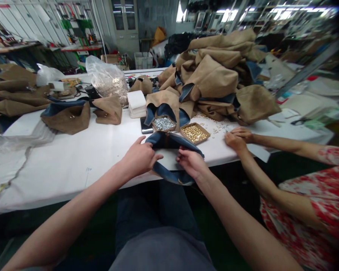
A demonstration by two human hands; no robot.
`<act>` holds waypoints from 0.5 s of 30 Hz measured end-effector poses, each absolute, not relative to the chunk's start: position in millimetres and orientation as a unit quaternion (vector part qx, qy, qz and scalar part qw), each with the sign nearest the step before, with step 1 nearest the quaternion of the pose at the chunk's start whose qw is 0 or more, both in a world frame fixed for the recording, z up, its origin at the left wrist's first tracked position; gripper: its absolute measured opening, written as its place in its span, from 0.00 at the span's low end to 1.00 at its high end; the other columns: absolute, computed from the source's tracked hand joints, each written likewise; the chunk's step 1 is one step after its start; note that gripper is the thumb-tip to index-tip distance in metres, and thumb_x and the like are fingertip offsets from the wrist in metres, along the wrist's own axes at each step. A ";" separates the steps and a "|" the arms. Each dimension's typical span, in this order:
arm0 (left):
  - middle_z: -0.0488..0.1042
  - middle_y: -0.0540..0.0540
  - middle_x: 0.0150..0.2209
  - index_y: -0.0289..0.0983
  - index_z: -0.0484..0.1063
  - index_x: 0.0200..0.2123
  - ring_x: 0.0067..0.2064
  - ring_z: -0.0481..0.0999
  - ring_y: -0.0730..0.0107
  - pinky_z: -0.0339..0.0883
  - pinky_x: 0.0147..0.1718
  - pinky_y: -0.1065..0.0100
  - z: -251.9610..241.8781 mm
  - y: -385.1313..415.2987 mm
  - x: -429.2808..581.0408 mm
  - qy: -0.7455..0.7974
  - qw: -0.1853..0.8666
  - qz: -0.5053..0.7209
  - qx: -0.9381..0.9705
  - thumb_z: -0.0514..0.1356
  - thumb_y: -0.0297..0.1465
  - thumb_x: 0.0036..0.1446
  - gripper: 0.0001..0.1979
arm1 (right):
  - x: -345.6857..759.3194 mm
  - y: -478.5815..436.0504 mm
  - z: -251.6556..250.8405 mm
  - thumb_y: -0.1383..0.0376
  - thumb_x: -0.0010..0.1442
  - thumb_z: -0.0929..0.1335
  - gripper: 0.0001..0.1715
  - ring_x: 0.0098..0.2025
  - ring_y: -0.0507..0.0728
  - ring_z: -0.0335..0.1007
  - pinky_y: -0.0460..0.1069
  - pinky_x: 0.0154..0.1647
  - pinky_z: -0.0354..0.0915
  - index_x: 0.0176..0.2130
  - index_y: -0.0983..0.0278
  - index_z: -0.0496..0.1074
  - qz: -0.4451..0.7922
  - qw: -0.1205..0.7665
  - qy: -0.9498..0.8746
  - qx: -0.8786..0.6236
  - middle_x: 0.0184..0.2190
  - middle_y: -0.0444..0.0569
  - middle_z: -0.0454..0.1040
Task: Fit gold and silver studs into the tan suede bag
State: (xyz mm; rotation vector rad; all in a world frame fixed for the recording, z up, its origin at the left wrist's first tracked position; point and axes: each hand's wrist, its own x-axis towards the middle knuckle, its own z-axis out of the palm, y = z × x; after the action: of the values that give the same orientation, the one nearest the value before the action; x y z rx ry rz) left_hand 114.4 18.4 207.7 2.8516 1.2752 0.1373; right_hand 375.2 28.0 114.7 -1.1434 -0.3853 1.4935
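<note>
At the table's front edge I hold a bag [173,176] with blue lining, its mouth spread toward me. My left hand [141,155] is closed on the left side of the rim, thumb sticking out inward. On the opposite side my right hand [192,162] pinches the rim between thumb and fingers. The bag's outer side is mostly hidden. Just beyond it are a tray of silver metal pieces [164,123] and a cardboard tray of gold metal pieces [196,133]. A dark phone-like object [146,126] lies left of the silver pieces.
A heap of tan bags [214,71] rises behind the trays, with loose metal pieces beside it. White squares [136,103] are stacked left of the trays, near a plastic sack [109,81]. More bags [66,114] lie left. A co-worker's hands [237,138] rest at the right edge.
</note>
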 end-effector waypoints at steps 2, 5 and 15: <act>0.87 0.36 0.42 0.36 0.86 0.37 0.52 0.86 0.50 0.68 0.69 0.47 199.5 21.2 124.2 0.450 -0.001 0.055 0.891 0.58 0.42 0.83 0.24 | 369.1 24.5 121.9 0.79 0.57 0.76 0.16 0.34 0.54 0.75 0.46 0.31 0.79 0.45 0.69 0.80 0.681 0.532 -0.178 -0.472 0.38 0.50 0.78; 0.85 0.37 0.42 0.37 0.83 0.38 0.47 0.86 0.50 0.74 0.50 0.54 188.6 22.2 135.9 0.524 -0.001 0.090 0.847 0.58 0.41 0.83 0.21 | 360.6 27.7 132.4 0.80 0.66 0.72 0.15 0.38 0.53 0.80 0.45 0.38 0.83 0.51 0.71 0.81 0.708 0.483 -0.245 -0.453 0.43 0.54 0.82; 0.75 0.32 0.59 0.36 0.65 0.69 0.60 0.80 0.43 0.76 0.53 0.54 185.3 23.0 176.2 0.643 -0.023 0.115 0.757 0.64 0.31 0.76 0.23 | 351.1 54.4 108.8 0.74 0.79 0.66 0.18 0.28 0.55 0.77 0.45 0.27 0.67 0.36 0.65 0.77 0.532 0.268 -0.612 -0.520 0.29 0.49 0.81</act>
State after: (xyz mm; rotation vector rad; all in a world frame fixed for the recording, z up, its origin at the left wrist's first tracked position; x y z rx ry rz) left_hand 176.2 23.0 185.3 2.4138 2.0503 0.3661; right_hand 351.1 54.4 108.8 -1.4039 -1.6517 1.4348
